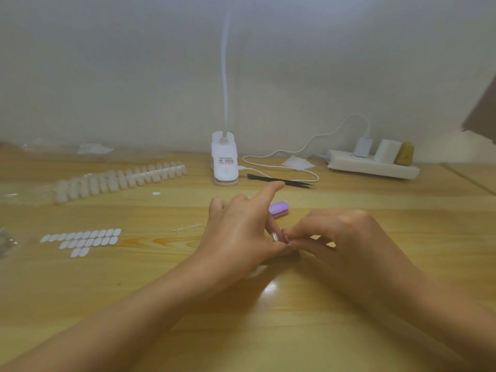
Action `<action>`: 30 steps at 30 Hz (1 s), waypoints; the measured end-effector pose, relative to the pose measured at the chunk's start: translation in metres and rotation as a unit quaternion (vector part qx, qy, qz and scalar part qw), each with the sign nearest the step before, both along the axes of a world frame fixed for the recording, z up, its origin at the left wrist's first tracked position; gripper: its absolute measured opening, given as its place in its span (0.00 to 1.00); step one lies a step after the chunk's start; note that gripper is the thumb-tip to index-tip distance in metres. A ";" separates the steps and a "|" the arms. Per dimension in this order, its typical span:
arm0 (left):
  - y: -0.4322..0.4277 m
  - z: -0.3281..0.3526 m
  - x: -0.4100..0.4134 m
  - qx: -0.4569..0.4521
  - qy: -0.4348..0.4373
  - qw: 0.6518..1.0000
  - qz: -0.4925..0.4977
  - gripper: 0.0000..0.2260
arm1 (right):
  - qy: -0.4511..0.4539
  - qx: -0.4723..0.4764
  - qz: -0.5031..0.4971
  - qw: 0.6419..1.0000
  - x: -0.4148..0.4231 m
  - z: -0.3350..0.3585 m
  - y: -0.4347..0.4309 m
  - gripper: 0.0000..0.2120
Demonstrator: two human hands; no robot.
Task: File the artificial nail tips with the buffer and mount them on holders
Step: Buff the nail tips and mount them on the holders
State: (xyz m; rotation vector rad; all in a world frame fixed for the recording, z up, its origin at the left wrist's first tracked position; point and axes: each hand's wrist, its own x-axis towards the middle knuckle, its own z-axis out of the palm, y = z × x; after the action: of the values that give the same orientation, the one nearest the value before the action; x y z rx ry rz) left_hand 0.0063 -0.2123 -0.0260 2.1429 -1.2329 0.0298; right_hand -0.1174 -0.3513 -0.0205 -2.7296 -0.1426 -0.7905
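My left hand (241,232) and my right hand (341,237) meet at the table's middle, fingertips together. Between them sits a small glossy nail tip (274,236), pinched by the left thumb and fingers. The right fingertips curl in and pinch at the same spot; what lies under them is hidden. My left index finger sticks out straight toward the back. The purple buffer (279,208) lies on the table just behind the hands, untouched. A long strip of nail tips (120,178) lies at the back left. A bare clear sprue (188,227) lies left of my left hand.
A sheet of white oval adhesive tabs (83,240) lies front left. Black tweezers (281,181), a white clip lamp (225,162) with its cable, and a power strip (373,163) stand along the back by the wall. Clear plastic bags (8,242) lie at the far left.
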 end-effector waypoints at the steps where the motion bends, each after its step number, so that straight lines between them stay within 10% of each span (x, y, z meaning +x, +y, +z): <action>1: 0.000 0.000 -0.001 0.000 -0.003 1.000 -0.001 0.38 | -0.002 0.007 0.001 1.000 -0.001 -0.001 0.000 0.06; 11: 0.001 -0.004 0.001 -0.001 -0.001 1.000 -0.003 0.35 | -0.072 -0.074 0.030 0.994 -0.005 -0.009 -0.001 0.10; 14: 0.003 -0.001 0.003 0.037 0.013 0.999 -0.027 0.41 | -0.021 0.030 0.030 0.999 -0.006 -0.003 -0.006 0.09; 19: 0.026 0.027 0.034 0.154 0.068 0.980 -0.110 0.48 | 0.133 0.128 0.023 0.983 0.000 -0.002 -0.013 0.39; 25: 0.042 0.024 0.048 -0.043 0.188 0.979 -0.065 0.29 | 0.124 0.141 0.051 0.981 0.009 -0.003 -0.005 0.40; 30: 0.046 0.002 0.042 -0.156 0.151 0.975 -0.041 0.19 | 0.009 -0.059 0.033 0.998 -0.009 -0.001 -0.022 0.43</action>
State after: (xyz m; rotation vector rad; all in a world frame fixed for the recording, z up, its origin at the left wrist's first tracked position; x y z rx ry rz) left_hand 0.0481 -0.1661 -0.0235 1.7505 -1.0587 -0.1250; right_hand -0.1267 -0.3729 -0.0217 -2.8250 -0.2828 -0.7614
